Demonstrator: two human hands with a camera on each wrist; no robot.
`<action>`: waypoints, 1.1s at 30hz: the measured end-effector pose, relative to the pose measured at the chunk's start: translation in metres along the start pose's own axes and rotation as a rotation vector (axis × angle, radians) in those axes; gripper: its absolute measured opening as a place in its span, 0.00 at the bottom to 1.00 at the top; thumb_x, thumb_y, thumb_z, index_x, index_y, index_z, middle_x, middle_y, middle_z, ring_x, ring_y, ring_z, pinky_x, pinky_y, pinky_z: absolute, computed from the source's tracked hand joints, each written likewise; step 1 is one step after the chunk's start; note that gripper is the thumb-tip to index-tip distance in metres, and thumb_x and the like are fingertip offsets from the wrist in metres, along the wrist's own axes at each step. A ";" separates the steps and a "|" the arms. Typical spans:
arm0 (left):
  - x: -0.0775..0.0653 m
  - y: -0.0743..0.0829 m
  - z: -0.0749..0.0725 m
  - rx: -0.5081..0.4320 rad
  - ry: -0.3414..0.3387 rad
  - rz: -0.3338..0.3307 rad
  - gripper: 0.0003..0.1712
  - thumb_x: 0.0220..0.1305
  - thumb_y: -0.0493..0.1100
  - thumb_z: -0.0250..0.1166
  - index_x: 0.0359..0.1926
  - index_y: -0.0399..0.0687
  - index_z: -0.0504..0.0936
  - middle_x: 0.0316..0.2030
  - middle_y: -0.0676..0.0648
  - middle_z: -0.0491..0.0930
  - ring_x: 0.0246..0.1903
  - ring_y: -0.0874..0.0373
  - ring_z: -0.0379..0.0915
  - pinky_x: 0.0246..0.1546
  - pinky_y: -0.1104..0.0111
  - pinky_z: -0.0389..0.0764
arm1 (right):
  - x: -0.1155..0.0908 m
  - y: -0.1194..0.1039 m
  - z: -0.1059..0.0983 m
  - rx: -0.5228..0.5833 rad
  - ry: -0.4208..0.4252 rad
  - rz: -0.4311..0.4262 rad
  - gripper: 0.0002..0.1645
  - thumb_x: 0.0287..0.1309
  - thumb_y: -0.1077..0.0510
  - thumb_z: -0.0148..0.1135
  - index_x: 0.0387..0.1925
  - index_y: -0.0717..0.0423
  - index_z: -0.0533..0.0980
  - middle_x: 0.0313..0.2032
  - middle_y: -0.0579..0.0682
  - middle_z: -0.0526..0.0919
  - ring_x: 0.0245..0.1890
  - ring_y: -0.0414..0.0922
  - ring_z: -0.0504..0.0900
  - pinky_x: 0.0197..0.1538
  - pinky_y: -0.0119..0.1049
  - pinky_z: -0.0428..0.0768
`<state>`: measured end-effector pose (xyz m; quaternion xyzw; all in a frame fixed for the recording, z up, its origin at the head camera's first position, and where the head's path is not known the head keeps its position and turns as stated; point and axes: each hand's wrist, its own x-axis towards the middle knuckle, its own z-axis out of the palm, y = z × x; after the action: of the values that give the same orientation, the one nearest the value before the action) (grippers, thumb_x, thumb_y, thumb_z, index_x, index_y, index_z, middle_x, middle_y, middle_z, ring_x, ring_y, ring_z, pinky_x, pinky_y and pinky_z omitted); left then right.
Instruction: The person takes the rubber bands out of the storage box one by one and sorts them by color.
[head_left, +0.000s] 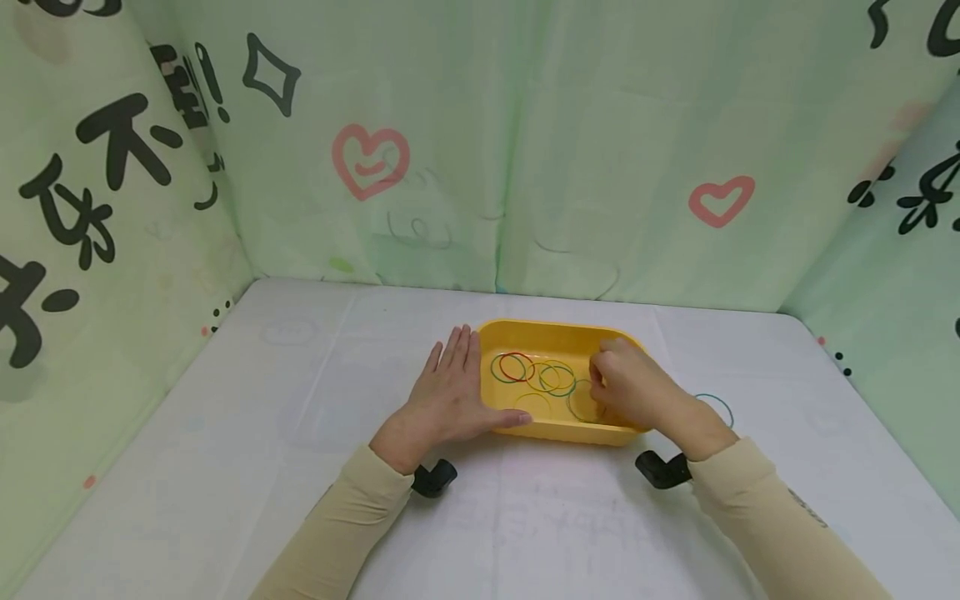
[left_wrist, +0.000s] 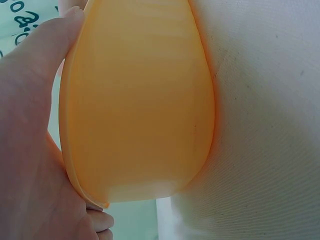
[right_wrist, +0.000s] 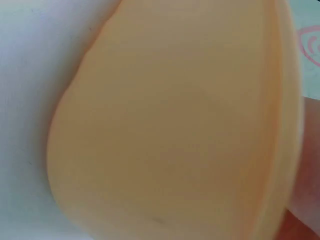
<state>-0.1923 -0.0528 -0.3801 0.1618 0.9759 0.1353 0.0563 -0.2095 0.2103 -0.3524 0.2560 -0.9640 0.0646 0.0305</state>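
Note:
A yellow plastic tray (head_left: pixel 558 432) sits on the table with several thin rubber bands inside. Among them are a red rubber band (head_left: pixel 517 381), overlapping green and yellow ones, and a yellow rubber band (head_left: pixel 533 395) nearer the front wall. My left hand (head_left: pixel 453 400) lies straight-fingered along the tray's left end, its thumb over the front rim. Inside the right end, my right hand (head_left: pixel 633 383) has curled fingers and pinches a green rubber band (head_left: pixel 568 403), whose right edge passes behind the fingers. Both wrist views mostly show the tray's outer wall (left_wrist: pixel 135 105), hiding the right fingertips.
Another green rubber band (head_left: pixel 725 402) lies on the white-covered table (head_left: pixel 315 375), outside the tray beside the right wrist. Pale green printed curtains (head_left: pixel 525 167) stand behind the table and along both sides.

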 end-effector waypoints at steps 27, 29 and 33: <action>0.000 0.000 0.001 -0.003 0.014 0.013 0.78 0.46 0.88 0.53 0.78 0.37 0.35 0.79 0.39 0.34 0.79 0.49 0.27 0.79 0.54 0.35 | -0.011 0.008 -0.028 -0.059 0.077 0.017 0.07 0.49 0.67 0.68 0.21 0.57 0.77 0.23 0.49 0.71 0.29 0.48 0.67 0.33 0.36 0.68; 0.000 0.000 0.001 -0.005 0.012 0.010 0.78 0.46 0.88 0.53 0.78 0.38 0.35 0.79 0.40 0.34 0.79 0.49 0.27 0.79 0.54 0.35 | -0.012 0.008 -0.030 -0.060 0.074 0.030 0.07 0.49 0.66 0.68 0.22 0.57 0.77 0.23 0.49 0.71 0.30 0.48 0.67 0.33 0.36 0.68; -0.001 0.000 0.000 -0.010 0.010 0.011 0.78 0.46 0.88 0.53 0.78 0.38 0.34 0.79 0.39 0.34 0.79 0.49 0.27 0.79 0.54 0.35 | -0.014 0.009 -0.033 -0.055 0.090 0.031 0.07 0.49 0.67 0.67 0.22 0.58 0.77 0.23 0.49 0.71 0.30 0.48 0.67 0.33 0.35 0.68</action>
<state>-0.1912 -0.0536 -0.3804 0.1659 0.9747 0.1411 0.0512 -0.2010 0.2291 -0.3220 0.2370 -0.9669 0.0500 0.0799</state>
